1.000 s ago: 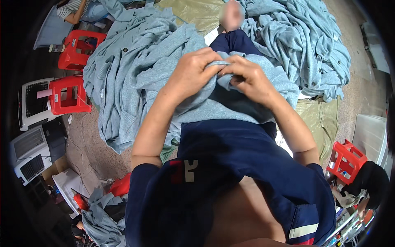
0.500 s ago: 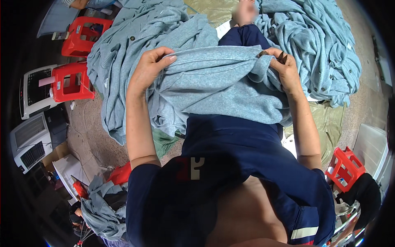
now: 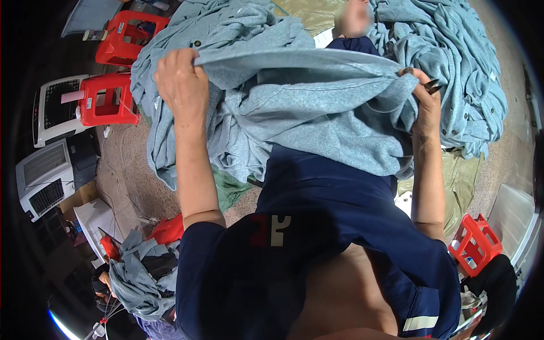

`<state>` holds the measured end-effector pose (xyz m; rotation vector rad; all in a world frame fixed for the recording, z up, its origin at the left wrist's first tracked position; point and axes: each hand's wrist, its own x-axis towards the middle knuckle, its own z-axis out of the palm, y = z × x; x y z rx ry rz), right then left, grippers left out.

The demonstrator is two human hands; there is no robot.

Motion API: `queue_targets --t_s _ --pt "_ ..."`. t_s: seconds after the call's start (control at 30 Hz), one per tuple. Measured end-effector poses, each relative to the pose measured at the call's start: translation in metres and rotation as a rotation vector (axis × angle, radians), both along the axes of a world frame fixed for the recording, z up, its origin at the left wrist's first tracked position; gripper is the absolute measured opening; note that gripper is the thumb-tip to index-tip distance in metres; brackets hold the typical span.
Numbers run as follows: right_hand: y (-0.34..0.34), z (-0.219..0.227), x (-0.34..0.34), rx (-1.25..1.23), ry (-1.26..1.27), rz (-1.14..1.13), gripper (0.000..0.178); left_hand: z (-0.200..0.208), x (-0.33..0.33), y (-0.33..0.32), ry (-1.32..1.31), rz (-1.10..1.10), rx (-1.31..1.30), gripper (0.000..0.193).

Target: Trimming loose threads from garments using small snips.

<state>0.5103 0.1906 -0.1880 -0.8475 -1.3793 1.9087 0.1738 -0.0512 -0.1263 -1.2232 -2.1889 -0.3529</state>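
A light blue-grey knitted garment (image 3: 323,113) is stretched above my lap, its upper edge pulled nearly straight between my two hands. My left hand (image 3: 182,82) is closed over the left end of that edge, back of the hand upward. At the other end, my right hand (image 3: 425,105) pinches a bunched part of the cloth. Two dark pointed blades, apparently small thread snips (image 3: 433,86), stick out from the fingers of the same hand; their grip is hidden. A fold gapes open below the taut edge.
Heaps of similar buttoned knitwear lie at the far left (image 3: 226,34) and far right (image 3: 453,73). Between them is a person in navy clothing (image 3: 360,44). Red stools (image 3: 107,99) and white air coolers (image 3: 45,178) stand left; another red stool (image 3: 476,243) stands right.
My left hand has moved left and slightly up, turning its back upward and drawing the garment's edge taut. My right hand has shifted a little right, still with the cloth and blades.
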Motion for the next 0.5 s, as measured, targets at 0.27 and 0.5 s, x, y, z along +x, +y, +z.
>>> queue_targets --t_s 0.27,0.5 --pt "0.031 -0.053 0.02 -0.181 0.035 -0.204 0.024 -0.018 0.006 -0.005 -1.797 -0.295 0.033 0.019" --pt "0.052 -0.093 0.031 -0.334 0.161 -0.256 0.031 -0.017 -0.006 -0.026 -1.815 -0.371 -0.178 0.023"
